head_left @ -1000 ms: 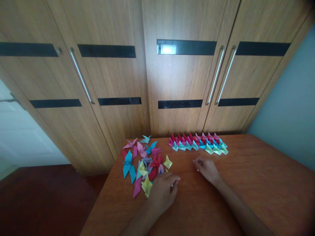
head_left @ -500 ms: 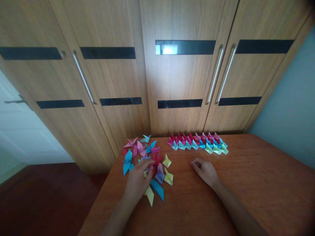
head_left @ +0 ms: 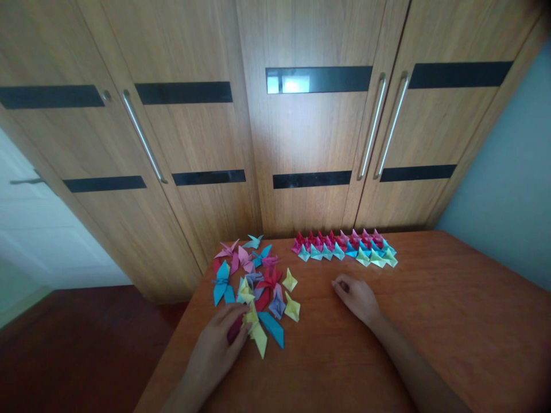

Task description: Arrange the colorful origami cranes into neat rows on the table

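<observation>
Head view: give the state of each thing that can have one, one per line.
Left hand: flat on table, fingertips touching a yellow folded piece.
Right hand: loosely curled, resting on table, holding nothing visible.
Loose paper pile: scattered.
Paper row: lined up neatly.
Wardrobe doors: closed.

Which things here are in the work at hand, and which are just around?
In hand:
left hand, fingers on the loose pile of paper cranes, touching a yellow crane
right hand, resting curled on the table
row of folded cranes lined up at the far edge

Just around:
wooden wardrobe doors
blue wall
</observation>
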`<state>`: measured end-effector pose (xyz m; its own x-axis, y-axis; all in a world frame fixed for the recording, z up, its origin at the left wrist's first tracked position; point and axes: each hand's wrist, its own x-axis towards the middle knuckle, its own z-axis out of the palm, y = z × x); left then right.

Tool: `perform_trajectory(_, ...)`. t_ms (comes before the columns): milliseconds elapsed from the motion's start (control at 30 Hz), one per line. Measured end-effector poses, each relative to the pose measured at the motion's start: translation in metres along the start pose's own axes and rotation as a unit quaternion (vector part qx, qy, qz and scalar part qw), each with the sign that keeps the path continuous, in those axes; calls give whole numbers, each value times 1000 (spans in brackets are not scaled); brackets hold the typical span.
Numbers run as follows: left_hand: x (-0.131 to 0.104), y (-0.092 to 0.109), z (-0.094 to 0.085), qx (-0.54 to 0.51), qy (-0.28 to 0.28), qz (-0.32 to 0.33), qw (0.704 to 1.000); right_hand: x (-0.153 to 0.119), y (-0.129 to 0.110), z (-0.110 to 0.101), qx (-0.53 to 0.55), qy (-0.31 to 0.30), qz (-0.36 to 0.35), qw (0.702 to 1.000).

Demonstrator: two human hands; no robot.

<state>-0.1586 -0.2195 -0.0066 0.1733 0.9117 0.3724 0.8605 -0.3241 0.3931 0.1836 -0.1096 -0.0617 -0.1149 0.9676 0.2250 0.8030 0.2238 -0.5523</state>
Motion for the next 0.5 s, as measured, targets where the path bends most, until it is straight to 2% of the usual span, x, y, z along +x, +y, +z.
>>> perform_trajectory(167,2,5,4,-1,-9,23,1000,0,1,1,-6,0,-5,1000)
perform_trajectory(333,16,21,16,44,31,60,997,0,1,2,-4,2,-6,1000)
perform_trajectory(400,22,33,19,65,16,76,995,0,1,2,-1,3,-5,1000)
perform_trajectory(500,30,54,24,110,-48,84,989,0,2,2,4,4,-5,1000)
